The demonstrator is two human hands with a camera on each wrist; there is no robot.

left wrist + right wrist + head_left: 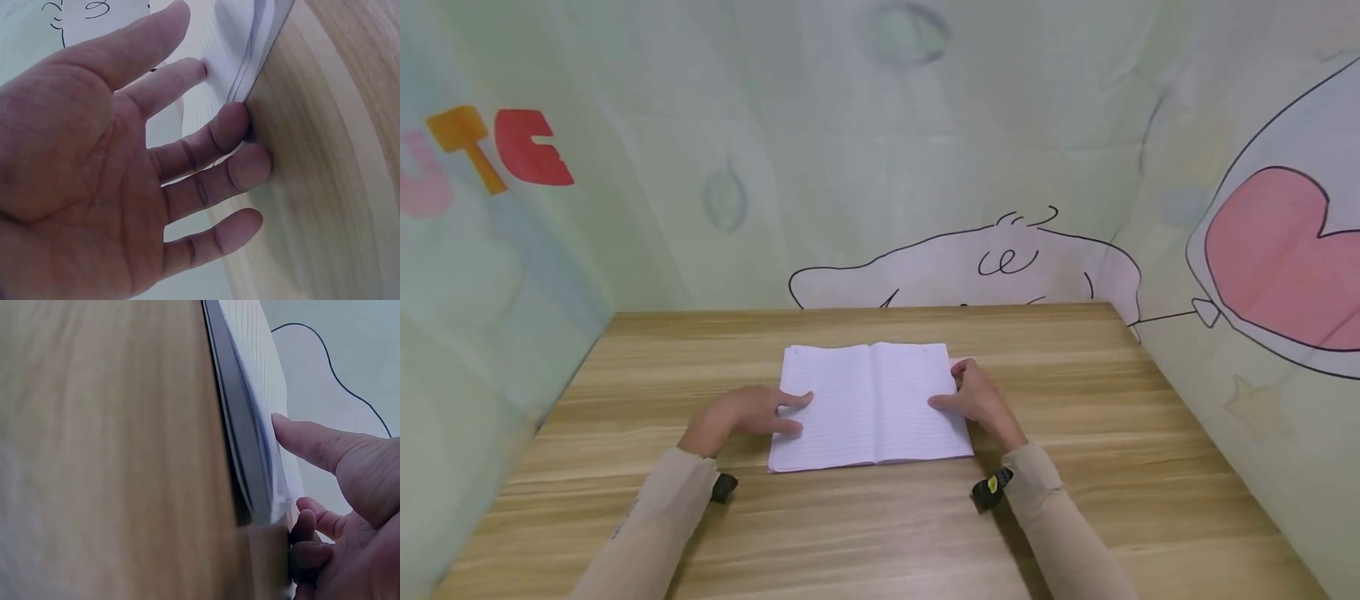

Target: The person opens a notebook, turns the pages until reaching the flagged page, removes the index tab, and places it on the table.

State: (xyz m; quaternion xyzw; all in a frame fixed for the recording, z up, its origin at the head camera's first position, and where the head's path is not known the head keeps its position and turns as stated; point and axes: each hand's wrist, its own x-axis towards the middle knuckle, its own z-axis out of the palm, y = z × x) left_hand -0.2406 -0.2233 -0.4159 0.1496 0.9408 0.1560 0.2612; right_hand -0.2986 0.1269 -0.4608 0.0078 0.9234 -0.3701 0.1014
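An open notebook [835,408] with white lined pages lies on the wooden table, its fold running down the middle. At its left edge is my left hand [752,410], fingers spread. In the left wrist view, the middle fingertip [230,128] meets the edge of the pages, while the palm holds nothing. My right hand [976,398] grips the notebook's right edge, thumb [306,439] on the page side. Its other fingers [306,547] curl in at the edge, partly hidden. A strip of pale pink cover shows beside the upper right corner.
The wooden table [865,533] reaches back to a pale green printed cloth [820,183]. More cloth hangs along the left and right sides, with a pink heart balloon drawing [1277,258] on the right. Both forearms wear beige sleeves and dark wrist devices.
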